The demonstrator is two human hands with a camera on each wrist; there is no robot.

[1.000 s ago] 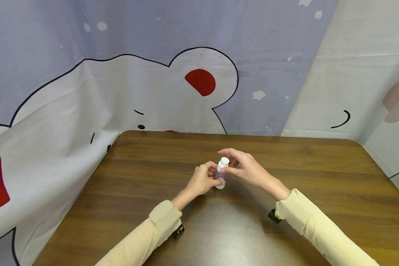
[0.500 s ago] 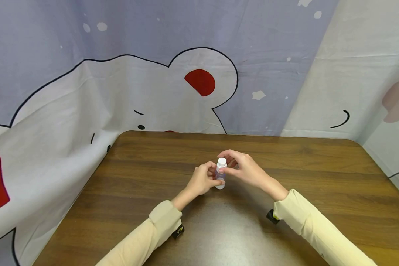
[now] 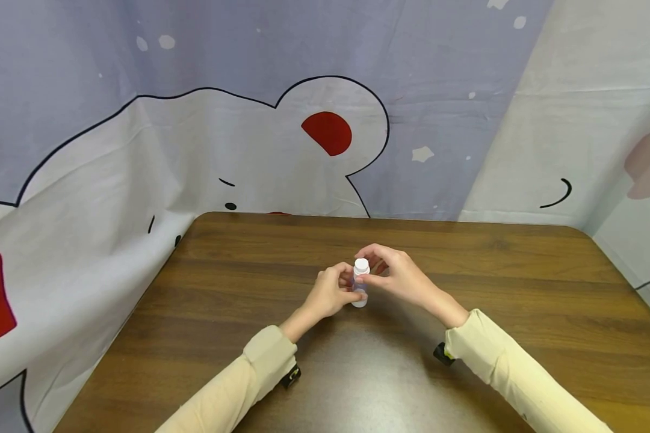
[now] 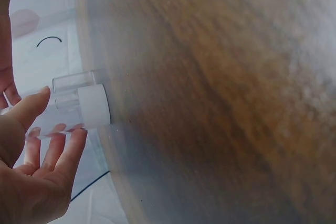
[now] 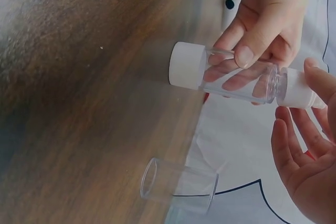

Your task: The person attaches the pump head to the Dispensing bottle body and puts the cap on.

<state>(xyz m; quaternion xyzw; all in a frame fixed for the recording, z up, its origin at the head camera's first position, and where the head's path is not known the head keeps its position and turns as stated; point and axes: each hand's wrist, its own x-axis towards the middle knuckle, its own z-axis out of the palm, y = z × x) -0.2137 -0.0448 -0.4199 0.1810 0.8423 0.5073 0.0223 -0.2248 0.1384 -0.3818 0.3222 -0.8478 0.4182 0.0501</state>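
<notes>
A small clear bottle (image 3: 360, 287) with a white base (image 5: 187, 65) stands upright on the table. My left hand (image 3: 325, 296) grips its clear body low down, thumb in front and fingers behind. At the upper end is a white top (image 5: 295, 88), which my right hand (image 3: 408, 278) pinches between thumb and fingers. The left wrist view shows the base (image 4: 95, 106) and my left hand (image 4: 42, 182) around the body. Fingers partly cover the label area, and the thread under the top shows in the right wrist view.
A clear, open-ended plastic cover (image 5: 178, 184) stands on the table beyond the bottle, also seen in the left wrist view. The brown wooden table (image 3: 493, 288) ends at a patterned curtain (image 3: 249, 150) along the back and left.
The bottle leaned slightly to the right a second ago and now stands straighter. My right hand has shifted slightly left with the top; my left hand has kept its hold.
</notes>
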